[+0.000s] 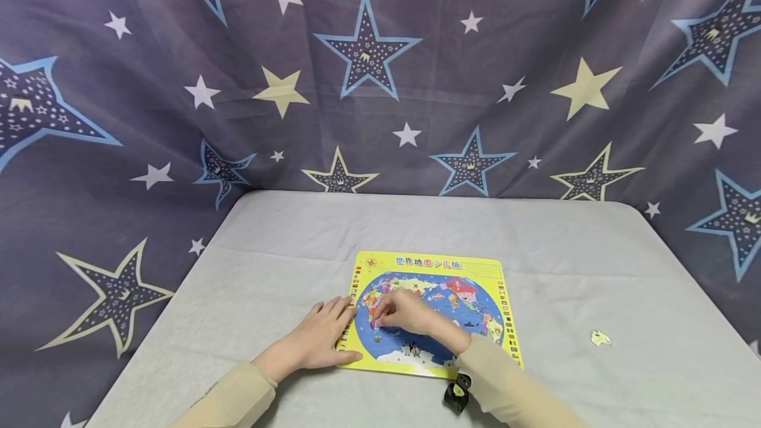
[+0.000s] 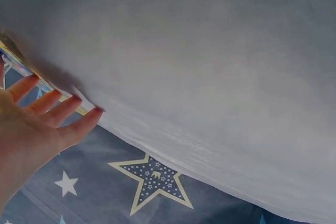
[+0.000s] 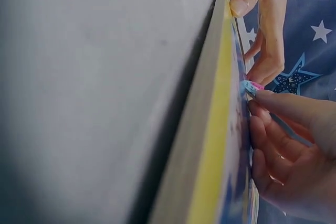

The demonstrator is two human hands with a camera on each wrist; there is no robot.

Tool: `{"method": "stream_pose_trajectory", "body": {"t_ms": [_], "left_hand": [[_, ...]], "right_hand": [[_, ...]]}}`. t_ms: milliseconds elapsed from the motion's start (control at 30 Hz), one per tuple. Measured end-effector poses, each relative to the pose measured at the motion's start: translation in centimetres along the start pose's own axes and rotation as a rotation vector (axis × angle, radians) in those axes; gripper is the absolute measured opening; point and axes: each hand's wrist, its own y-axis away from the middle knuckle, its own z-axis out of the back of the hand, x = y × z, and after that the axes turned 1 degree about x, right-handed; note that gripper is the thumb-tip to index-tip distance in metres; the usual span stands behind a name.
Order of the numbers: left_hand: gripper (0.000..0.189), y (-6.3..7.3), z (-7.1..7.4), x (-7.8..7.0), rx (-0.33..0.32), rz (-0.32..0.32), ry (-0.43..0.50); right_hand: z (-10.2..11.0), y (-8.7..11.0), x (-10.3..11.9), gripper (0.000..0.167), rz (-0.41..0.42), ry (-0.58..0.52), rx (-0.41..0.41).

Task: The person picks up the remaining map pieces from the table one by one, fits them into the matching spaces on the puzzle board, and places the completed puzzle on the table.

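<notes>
A yellow-bordered world map puzzle board (image 1: 428,258) lies on the table, its blue oval map filled with colourful land pieces and small animal pictures. My left hand (image 1: 324,335) rests with straight fingers spread along the board's left edge, the thumb at the lower left corner. Over the left part of the map, my right hand (image 1: 407,312) pinches a small pink and light blue puzzle piece (image 3: 252,86) between thumb and index finger. In the right wrist view the piece stands tilted, its lower end right at the board's face.
A loose pale puzzle piece (image 1: 600,337) lies to the right of the board. A small black object (image 1: 456,393) shows beside my right sleeve, by the board's front edge. The grey cloth-covered table (image 1: 285,236) meets a star-patterned curtain (image 1: 440,104) behind.
</notes>
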Motion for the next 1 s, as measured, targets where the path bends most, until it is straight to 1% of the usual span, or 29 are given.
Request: {"method": "stream_pose_trajectory", "body": {"t_ms": [300,600,867,1000], "left_hand": [[0.085,0.02,0.16,0.00,-0.022,-0.011,-0.007],[0.085,-0.07,0.00,0.19,-0.032,-0.016,-0.017],[0.086,0.00,0.06,0.09,-0.009,-0.017,0.001],[0.085,0.03,0.04,0.11,-0.008,-0.017,-0.005]], "right_hand": [[-0.27,-0.01,0.37,0.004,-0.016,0.039,-0.019],[-0.50,-0.20,0.25,0.004,-0.013,0.072,-0.032],[-0.73,-0.07,0.27,0.004,-0.017,0.113,-0.041],[-0.86,-0.05,0.28,0.004,-0.019,0.120,-0.050]]}}
